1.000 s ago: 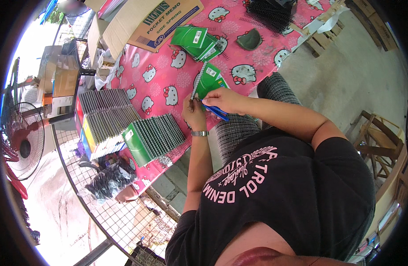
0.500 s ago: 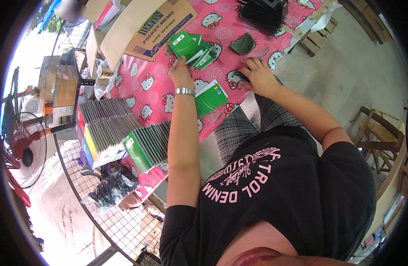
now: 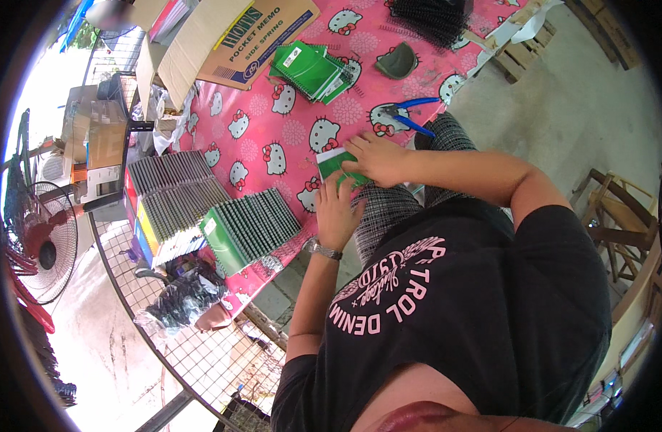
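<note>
At the table's near edge a small green spiral notebook (image 3: 331,165) lies between both hands, its white page edge showing at the top left. My right hand (image 3: 376,158) grips it from the upper right, fingers bent over the cover. From below, my left hand (image 3: 336,212) holds its lower edge, fingertips on the cover and thumb out to the side. The notebook's lower right part is hidden by the hands. Pliers with blue handles (image 3: 419,102) rest apart on the table, right of my right hand. Farther off lies a loose pile of green notebooks (image 3: 302,68).
Stacked spiral notebooks (image 3: 252,227) stand in rows at left, beside taller rows with coloured covers (image 3: 176,194). An open cardboard box (image 3: 263,43) sits at the far left. Black spiral bindings (image 3: 435,21) and a dark green scoop-shaped piece (image 3: 397,61) lie across the pink patterned tablecloth (image 3: 255,133).
My left hand has come back from the far green pile to the near notebook. My right hand has left the blue-handled pliers and moved left onto the notebook, which is now nearer my lap.
</note>
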A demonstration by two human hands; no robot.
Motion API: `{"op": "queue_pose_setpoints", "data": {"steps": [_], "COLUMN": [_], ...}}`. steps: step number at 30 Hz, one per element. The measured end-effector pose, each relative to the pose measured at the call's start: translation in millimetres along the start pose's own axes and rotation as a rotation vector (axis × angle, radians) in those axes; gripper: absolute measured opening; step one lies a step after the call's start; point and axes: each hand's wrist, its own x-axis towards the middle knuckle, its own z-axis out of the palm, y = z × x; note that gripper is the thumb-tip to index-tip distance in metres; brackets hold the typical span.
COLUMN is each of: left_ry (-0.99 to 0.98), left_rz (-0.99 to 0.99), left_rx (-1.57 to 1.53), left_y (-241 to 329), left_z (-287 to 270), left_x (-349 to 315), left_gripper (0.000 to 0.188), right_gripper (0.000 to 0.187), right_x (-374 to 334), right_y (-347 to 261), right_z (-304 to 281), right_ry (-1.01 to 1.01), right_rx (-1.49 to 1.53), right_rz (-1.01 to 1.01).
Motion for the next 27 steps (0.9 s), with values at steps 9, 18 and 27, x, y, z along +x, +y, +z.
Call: {"op": "queue_pose_setpoints", "data": {"steps": [9,18,27], "left_ry": [0.096,0.233,0.212], "left_rz": [-0.024,0.005,0.029], "left_rx": [0.242,0.178,0.082], "left_y": [-18,-18,-9], "left_z": [6,38,33], "left_x": [55,81,71], "left_gripper": [0.033,0.025,0.030], "right_gripper": [0.056,0.069,0.024], "right_x": [-12,14,-41], "right_y": [48,-2,205], "right_z": [-18,41,-64], "right_ry": [0.289,0.835,0.741], "right_rx": [0.634,0.876,-0.293], "right_rz": [0.088,0.446,0.705]}}
